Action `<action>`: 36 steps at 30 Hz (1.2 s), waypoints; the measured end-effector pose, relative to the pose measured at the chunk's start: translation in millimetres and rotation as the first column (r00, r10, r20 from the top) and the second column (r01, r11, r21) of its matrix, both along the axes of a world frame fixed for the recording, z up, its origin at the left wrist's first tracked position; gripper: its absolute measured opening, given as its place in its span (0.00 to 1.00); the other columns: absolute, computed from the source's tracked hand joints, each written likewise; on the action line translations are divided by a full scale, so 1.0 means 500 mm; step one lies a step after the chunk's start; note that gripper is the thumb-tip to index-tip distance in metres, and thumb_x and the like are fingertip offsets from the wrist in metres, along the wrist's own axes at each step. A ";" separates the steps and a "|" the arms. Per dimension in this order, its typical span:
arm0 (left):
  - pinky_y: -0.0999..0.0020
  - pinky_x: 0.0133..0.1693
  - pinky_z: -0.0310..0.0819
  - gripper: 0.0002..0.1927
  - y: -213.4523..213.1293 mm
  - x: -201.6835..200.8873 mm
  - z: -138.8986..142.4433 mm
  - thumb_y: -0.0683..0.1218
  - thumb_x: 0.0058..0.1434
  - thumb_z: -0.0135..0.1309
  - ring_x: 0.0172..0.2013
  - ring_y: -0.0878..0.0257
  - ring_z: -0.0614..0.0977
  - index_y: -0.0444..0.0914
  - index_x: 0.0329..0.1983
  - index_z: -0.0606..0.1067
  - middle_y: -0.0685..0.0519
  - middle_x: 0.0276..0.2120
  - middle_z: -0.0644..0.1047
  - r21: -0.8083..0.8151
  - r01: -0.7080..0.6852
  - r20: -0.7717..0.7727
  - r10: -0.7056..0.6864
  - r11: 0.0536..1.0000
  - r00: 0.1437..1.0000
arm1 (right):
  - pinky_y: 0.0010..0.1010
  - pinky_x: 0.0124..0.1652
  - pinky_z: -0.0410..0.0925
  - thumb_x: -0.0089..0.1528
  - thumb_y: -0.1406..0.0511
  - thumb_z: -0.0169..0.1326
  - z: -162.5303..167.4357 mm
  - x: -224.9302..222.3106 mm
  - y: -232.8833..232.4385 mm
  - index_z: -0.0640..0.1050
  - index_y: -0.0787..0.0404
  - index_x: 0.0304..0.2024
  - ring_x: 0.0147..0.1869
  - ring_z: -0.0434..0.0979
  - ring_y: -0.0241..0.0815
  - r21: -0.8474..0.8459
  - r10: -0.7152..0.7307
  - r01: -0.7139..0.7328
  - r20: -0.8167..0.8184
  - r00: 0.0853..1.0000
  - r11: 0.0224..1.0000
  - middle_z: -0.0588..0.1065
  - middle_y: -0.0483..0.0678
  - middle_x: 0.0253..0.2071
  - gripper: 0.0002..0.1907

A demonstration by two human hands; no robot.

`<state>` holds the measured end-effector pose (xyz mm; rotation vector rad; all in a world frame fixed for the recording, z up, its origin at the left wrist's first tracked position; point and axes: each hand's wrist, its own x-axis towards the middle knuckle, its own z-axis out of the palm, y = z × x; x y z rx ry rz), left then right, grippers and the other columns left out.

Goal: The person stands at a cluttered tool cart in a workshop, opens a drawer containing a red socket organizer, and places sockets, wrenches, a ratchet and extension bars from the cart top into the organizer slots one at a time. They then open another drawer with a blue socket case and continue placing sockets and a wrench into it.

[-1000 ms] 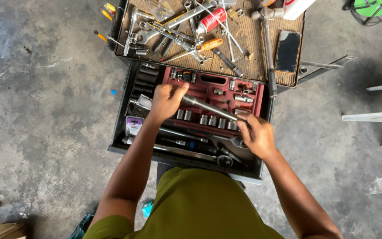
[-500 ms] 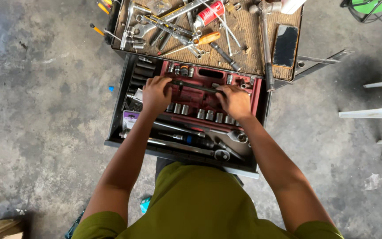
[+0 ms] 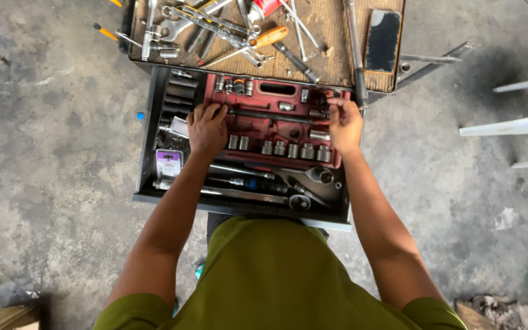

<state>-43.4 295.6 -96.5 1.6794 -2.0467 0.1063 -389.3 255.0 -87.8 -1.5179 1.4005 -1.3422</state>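
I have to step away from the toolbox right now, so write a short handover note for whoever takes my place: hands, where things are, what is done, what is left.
Left hand: on the left end of the long bar, fingers curled over it.
Right hand: fingertips pinch the bar's right end.
The bar lies lengthwise across the red socket tray, inside the open black drawer. A row of sockets sits in the tray just below it.
Ratchet handle and other tools lie at the drawer's front.
Done: bar is laid over the tray.
Left: whether it is seated in its slot cannot be told; both hands are on it.
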 end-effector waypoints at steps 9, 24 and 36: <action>0.45 0.61 0.61 0.17 -0.010 -0.006 -0.011 0.45 0.64 0.55 0.62 0.46 0.70 0.41 0.55 0.81 0.52 0.57 0.75 0.073 0.001 -0.031 0.001 0.997 1.000 | 0.31 0.32 0.66 0.67 0.67 0.58 0.025 -0.021 0.084 0.83 0.60 0.46 0.29 0.72 0.40 0.205 -0.103 0.164 -0.280 0.954 0.965 0.75 0.50 0.30 0.07; 0.47 0.60 0.67 0.23 0.107 0.100 -0.036 0.44 0.64 0.59 0.58 0.40 0.73 0.35 0.62 0.75 0.41 0.61 0.74 -0.086 -0.391 -0.374 0.334 0.916 0.865 | 0.39 0.45 0.73 0.59 0.68 0.63 0.050 0.079 0.026 0.82 0.58 0.43 0.43 0.80 0.50 -0.106 0.108 -0.182 -0.491 0.865 0.978 0.80 0.52 0.46 0.10; 0.50 0.58 0.68 0.17 0.289 0.140 0.009 0.42 0.63 0.61 0.57 0.45 0.75 0.37 0.55 0.77 0.46 0.55 0.77 -0.042 -0.487 -0.385 0.436 0.872 0.813 | 0.46 0.57 0.67 0.59 0.67 0.62 -0.032 0.199 0.005 0.82 0.54 0.47 0.57 0.75 0.57 -0.119 0.211 -0.403 -0.702 0.681 0.907 0.78 0.51 0.50 0.14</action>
